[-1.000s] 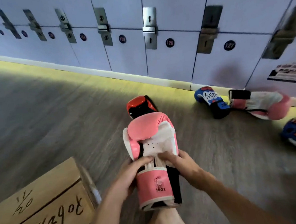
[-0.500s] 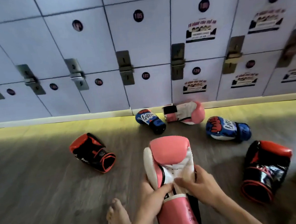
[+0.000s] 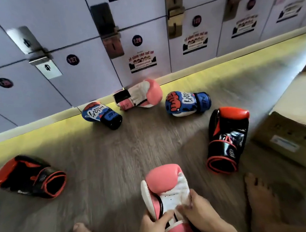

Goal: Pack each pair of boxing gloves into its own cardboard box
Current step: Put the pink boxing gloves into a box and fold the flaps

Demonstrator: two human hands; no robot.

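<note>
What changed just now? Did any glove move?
Nothing was picked up or let go. The view swung right: the written-on box at the left went out of view, and another cardboard box came in on the right. The left hand and right hand still grip the near pink glove. The far pink glove, left blue glove, right blue glove, left black-and-red glove and right black-and-red glove lie where they were.

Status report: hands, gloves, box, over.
Left hand, right hand both grip pink glove at wrist. Second pink glove lies by lockers. Black-red glove sits before cardboard box.
</note>
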